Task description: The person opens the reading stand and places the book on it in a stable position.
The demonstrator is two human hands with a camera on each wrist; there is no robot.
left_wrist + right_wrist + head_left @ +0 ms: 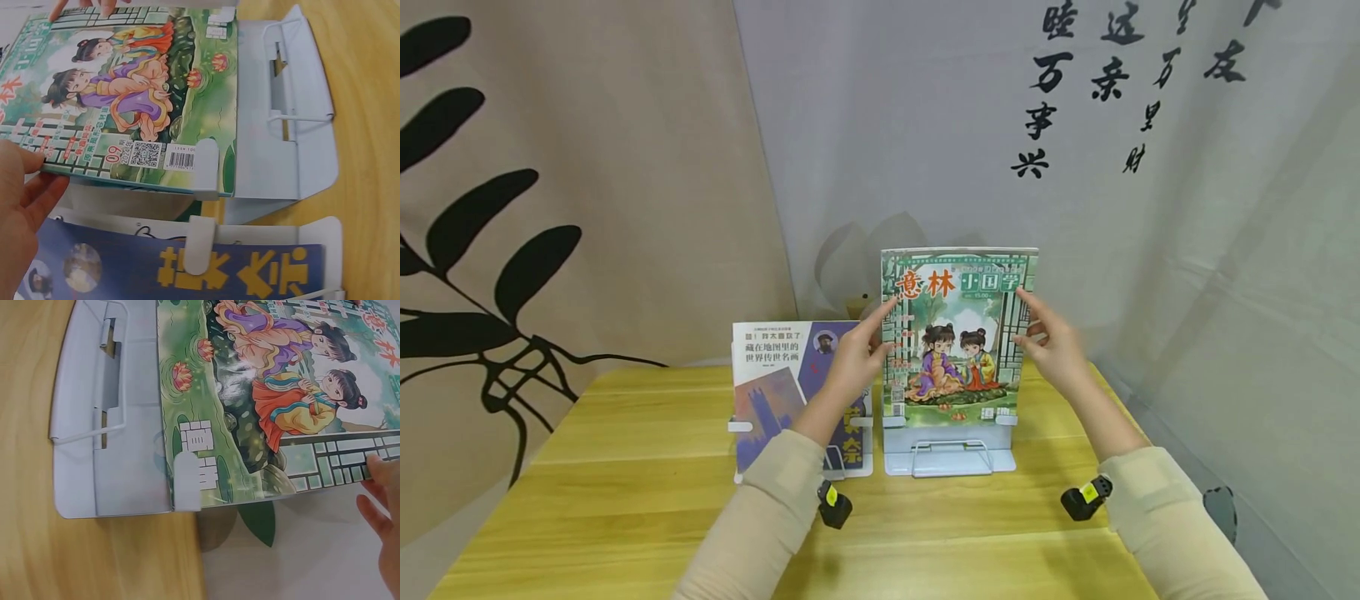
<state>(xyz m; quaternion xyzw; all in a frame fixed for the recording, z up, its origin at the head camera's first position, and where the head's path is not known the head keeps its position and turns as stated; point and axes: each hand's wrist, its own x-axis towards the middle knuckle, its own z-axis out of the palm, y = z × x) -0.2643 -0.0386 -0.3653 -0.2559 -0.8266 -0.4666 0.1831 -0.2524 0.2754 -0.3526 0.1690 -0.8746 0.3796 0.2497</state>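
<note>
A green illustrated magazine (962,317) leans upright on a white metal book stand (898,462). Two white clips, including the right clip (186,481), lie over its lower corners. At its left edge my left hand (853,354) holds it, with a finger on the cover. My right hand (1054,340) grips the opposite edge, its fingertips touching the front. The left wrist view shows the left thumb and fingers (47,194) at the cover's side. What lies behind the magazine is hidden.
Left of the magazine, a purple and white book (767,408) stands on another white stand (867,462), partly behind my left forearm. Both stands sit on a yellow wood-grain table (625,500). A printed curtain (887,125) hangs behind the table.
</note>
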